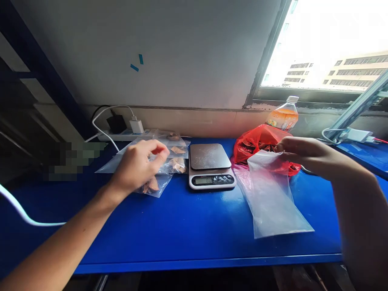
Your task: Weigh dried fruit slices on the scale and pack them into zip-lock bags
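My left hand hovers over several small clear bags with brown chunks, its thumb and fingers curled together. Nothing shows between its fingertips. On the right, my right hand is closed at the top edge of a clear plastic bag that hangs down flat, with nothing visible inside. Behind that bag sits an open red plastic bag with dark dried pieces in it. Between my hands stands a kitchen scale; its metal plate bears only specks, and the display seems to read zero.
Blue tabletop with its front edge near me. A bottle of orange drink stands behind the red bag, under the window. A power strip with a white charger lies at the back left. White cables run along the left; another plug lies far right.
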The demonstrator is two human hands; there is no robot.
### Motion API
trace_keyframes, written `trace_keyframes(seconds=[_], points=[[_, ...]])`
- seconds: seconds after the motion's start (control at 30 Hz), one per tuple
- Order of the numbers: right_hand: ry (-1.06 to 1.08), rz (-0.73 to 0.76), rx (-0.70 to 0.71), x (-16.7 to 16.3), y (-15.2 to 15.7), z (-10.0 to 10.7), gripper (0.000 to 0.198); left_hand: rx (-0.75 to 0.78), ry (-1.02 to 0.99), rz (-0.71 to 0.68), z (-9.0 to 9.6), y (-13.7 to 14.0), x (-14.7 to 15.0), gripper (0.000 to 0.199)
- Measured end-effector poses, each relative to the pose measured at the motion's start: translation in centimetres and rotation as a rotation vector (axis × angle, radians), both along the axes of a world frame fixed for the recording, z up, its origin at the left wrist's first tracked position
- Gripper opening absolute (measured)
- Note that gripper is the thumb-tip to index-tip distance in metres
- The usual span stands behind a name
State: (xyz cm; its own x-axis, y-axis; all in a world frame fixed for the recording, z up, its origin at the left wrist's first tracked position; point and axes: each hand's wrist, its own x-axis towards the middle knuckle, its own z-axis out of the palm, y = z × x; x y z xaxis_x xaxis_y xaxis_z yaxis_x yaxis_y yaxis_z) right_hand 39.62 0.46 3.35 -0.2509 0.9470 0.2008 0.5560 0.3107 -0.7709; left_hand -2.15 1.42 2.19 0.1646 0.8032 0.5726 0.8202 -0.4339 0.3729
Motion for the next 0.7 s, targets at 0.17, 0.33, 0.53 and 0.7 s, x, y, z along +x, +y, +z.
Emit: trace_keyframes(seconds=[0.17, 0.33, 0.53, 0.7], points=[[-0.108, -0.014, -0.041, -1.2, 2.2, -1.9, 0.011, -0.125, 0.235, 0.351, 1.6, 5.2, -1.7, 0.03], [-0.23, -0.208, 0.027, -1.9, 3.2, -3.1, 0.024, -0.328, 0.302, 0.408, 0.8, 10.3, -2.2, 0.047], [-0.327, -0.37, 0.073, -2.4, 3.4, -4.1, 0.018, -0.303, 0.19, 0.364, -0.5, 11.6, -1.6, 0.047], [-0.164, -0.452, 0.242, -4.0, 3.0, -3.8, 0.012, 0.008, -0.084, 0.181, 1.8, 9.3, -1.6, 0.042]])
